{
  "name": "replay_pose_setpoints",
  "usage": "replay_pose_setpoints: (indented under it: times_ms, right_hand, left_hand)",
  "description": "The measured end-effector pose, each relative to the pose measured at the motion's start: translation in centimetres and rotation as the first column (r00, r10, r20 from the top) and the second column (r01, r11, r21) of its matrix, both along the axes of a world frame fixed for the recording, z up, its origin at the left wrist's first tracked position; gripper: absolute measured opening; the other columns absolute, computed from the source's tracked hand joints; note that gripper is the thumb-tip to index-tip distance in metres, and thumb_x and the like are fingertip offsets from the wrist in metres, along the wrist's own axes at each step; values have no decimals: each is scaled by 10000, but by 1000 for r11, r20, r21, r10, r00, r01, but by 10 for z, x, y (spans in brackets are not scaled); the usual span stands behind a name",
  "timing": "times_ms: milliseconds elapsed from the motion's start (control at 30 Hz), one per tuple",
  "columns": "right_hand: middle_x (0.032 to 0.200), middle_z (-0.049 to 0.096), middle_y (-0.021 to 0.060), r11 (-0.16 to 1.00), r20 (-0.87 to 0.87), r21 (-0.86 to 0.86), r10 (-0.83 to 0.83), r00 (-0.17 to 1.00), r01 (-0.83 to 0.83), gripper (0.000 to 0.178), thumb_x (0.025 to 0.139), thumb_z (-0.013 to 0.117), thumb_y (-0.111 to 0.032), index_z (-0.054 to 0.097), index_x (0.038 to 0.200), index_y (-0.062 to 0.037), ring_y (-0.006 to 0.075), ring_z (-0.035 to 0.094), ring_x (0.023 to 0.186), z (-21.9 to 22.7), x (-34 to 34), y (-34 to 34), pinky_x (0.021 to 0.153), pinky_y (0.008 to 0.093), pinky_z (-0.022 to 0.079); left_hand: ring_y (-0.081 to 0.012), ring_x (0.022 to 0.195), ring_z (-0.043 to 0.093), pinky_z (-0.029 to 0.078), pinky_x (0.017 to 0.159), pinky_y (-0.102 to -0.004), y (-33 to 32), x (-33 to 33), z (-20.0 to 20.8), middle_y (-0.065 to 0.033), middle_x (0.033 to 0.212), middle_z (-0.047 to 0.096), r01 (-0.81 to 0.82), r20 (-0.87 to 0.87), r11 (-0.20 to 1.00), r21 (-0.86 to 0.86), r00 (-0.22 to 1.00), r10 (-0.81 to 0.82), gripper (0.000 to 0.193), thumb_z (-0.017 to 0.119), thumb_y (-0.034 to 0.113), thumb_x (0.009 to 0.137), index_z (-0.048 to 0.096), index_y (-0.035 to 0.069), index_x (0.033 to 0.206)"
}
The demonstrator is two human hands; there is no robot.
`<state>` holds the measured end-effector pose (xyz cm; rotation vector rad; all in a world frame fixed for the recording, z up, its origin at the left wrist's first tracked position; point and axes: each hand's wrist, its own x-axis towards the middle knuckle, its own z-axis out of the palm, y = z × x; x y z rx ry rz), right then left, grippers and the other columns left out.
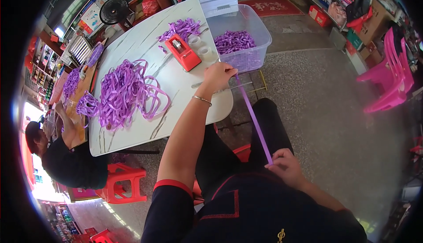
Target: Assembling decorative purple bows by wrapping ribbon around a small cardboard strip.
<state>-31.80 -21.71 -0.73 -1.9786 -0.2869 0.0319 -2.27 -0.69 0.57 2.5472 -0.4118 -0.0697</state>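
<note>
A long purple ribbon strip (254, 116) is stretched taut between my two hands. My left hand (219, 75) pinches its far end at the edge of the white marble-pattern table (145, 67). My right hand (285, 163) pinches the near end over my lap. A metal ruler (222, 86) lies at the table edge under my left hand. A big heap of purple ribbon (123, 91) lies on the table to the left. A red tape dispenser (183, 51) stands beyond my left hand, with two clear tape rolls (200, 47) beside it.
A clear plastic bin (246, 38) with finished purple ribbon pieces stands right of the table. More ribbon pieces (180, 28) lie at the table's far end. Another person (66, 155) sits at the left handling ribbon. Red stools (121, 183) and pink chairs (390, 78) stand around.
</note>
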Motion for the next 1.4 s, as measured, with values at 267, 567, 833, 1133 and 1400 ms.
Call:
replay_pose_setpoints:
  times_ms: [267,567,833,1133,1400]
  right_hand:
    - [833,498,24,994,-132,109,13,991,2,89,748,674,-98,689,830,-67,136,497,827,-4,0,3,727,242,408]
    - [834,529,37,993,-208,116,58,976,-34,97,768,659,-92,687,858,-69,135,524,792,-18,2,4,699,243,422]
    - [715,549,10,980,-56,133,157,986,-148,157,711,709,-105,698,867,-83,129,528,757,39,19,-6,678,257,423]
    - [604,517,16,921,475,49,318,820,-385,272,686,712,-139,688,946,-61,126,469,480,130,132,-3,439,239,358]
    - [567,363,-83,911,227,295,227,947,-288,333,932,425,-237,617,1042,12,20,305,468,157,335,36,432,181,243]
  left_hand:
    - [-200,722,622,455,678,-301,2,5,-2,-62,760,660,29,0,999,-35,1000,-29,315,642,387,759,687,93,862]
    - [-208,713,625,459,663,-304,-2,4,-4,-71,759,660,4,45,1000,3,999,-4,287,640,371,764,689,103,853]
    - [-221,701,626,458,658,-314,0,7,-7,-79,753,658,41,55,999,-6,998,-41,285,630,369,770,687,101,844]
    - [-216,678,625,425,637,-331,1,7,-4,-62,729,656,28,26,1000,-11,999,-28,236,646,338,753,690,112,804]
    - [-251,754,570,367,700,-405,0,3,3,-51,704,609,36,69,999,-38,997,-33,144,644,263,737,692,127,750]
